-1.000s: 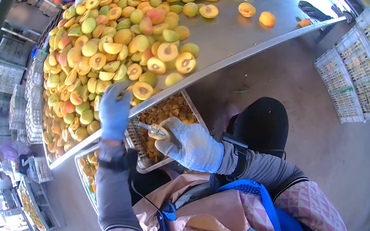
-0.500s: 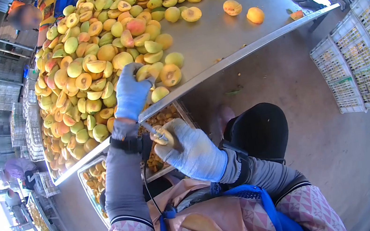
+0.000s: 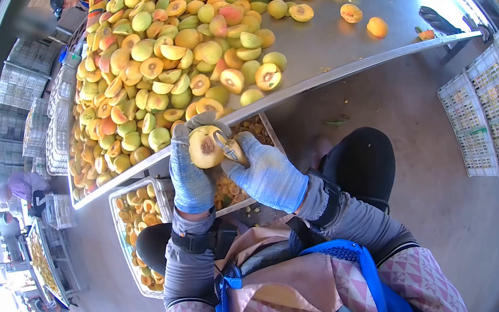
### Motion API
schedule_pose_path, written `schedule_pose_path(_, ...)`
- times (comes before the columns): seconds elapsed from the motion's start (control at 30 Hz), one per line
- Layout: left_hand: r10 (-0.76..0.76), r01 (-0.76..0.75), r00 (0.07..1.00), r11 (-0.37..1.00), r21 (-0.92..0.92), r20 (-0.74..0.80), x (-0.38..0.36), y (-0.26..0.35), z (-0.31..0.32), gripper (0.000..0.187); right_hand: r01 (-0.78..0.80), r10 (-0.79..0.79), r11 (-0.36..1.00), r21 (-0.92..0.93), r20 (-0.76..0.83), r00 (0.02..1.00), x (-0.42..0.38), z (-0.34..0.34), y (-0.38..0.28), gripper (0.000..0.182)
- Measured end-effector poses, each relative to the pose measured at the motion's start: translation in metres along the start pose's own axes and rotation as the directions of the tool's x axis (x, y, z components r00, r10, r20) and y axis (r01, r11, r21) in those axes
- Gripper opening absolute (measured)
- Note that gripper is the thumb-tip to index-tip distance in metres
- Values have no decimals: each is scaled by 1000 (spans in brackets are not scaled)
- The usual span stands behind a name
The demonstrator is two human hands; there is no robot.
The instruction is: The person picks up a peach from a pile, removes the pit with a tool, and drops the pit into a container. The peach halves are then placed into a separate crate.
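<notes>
In a blue-grey work glove, my left hand (image 3: 191, 170) holds a halved yellow peach (image 3: 205, 147), its cut face with the brownish pit area turned up. My right hand (image 3: 268, 172), gloved alike, grips a small pitting knife (image 3: 233, 150) with a wooden handle and a curved metal tip. That tip is right at the peach half's right edge. Both hands are just off the front edge of the metal table (image 3: 335, 42), where a large heap of halved peaches (image 3: 155, 73) lies, green, yellow and blushed red.
Below the table edge, a white crate (image 3: 160, 293) of peach halves stands at my left leg, beside a bin (image 3: 268, 131) with more pieces. Stacked white crates (image 3: 481, 123) stand at the right. A dark glove (image 3: 438, 21) lies on the table's right end. Other people (image 3: 27, 185) are at the left.
My left hand has come back from the heap to my right hand, now with a peach half in it. The knife tip has been brought up to the fruit. The view has shifted slightly.
</notes>
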State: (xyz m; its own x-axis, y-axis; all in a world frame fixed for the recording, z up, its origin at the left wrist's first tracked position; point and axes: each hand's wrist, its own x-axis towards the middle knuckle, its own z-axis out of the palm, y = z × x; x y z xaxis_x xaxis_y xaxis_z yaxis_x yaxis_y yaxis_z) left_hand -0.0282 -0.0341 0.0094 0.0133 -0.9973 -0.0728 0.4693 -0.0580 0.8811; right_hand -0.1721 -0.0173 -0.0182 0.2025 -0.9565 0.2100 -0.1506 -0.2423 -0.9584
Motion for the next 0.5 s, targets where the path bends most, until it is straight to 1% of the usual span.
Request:
schedule_pose_path(0.1,116,-115,993,988,104,-7,-8,1,-4,42,-37,44,995,-95,69,997,-3,4,-7,30)
schedule_pose_path(0.13,201,-196,980,947,254,7,-8,0,-8,43,-12,19,995,-100,66,998,-4,6,-6,30)
schedule_pose_path(0.2,353,-338,933,780,526,76,-6,-4,-18,45,38,-32,993,-112,57,998,-5,11,-4,31)
schedule_pose_path(0.3,393,-321,918,663,676,51,-15,3,2,45,41,-30,986,-161,75,997,-7,19,-2,31)
schedule_pose_path(0.4,400,-310,916,661,683,29,-21,1,4,46,11,-4,998,-68,104,995,-8,24,-3,30)
schedule_pose_path(0.43,405,-309,914,660,685,23,-21,-1,2,46,-1,10,998,-69,125,992,-9,24,-3,30)
schedule_pose_path(0.5,389,-294,921,698,653,-1,-22,1,-1,43,-26,37,997,-72,164,986,-10,25,-3,30)
